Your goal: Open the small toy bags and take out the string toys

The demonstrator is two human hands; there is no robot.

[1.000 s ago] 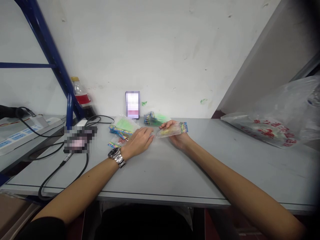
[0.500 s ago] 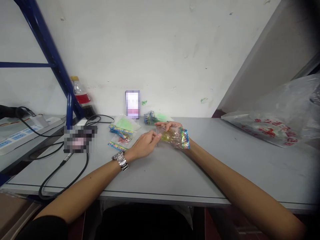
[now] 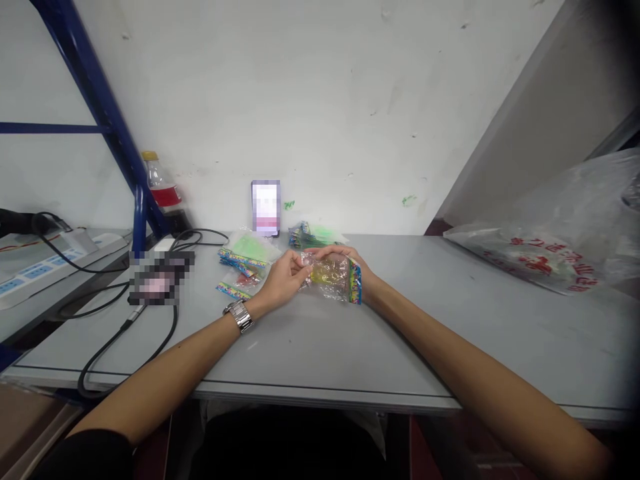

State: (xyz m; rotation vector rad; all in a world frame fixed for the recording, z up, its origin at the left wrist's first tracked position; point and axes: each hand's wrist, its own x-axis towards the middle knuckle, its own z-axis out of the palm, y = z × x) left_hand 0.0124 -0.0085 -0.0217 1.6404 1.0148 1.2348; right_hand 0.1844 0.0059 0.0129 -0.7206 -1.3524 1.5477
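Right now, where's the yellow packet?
Head view, table centre: the yellow packet is held between left hand and right hand, just right of the packet pile.

- A small clear plastic packet (image 3: 330,275) with yellow contents inside (what they are is too blurred to tell) and a multicoloured printed header strip along its right end.
- It is held just above the table between both hands: the left hand (image 3: 283,279) pinches its left end, and the right hand (image 3: 361,275) cups it from behind and the right.
- It lies roughly flat, with the header strip running near upright beside the right hand's palm.
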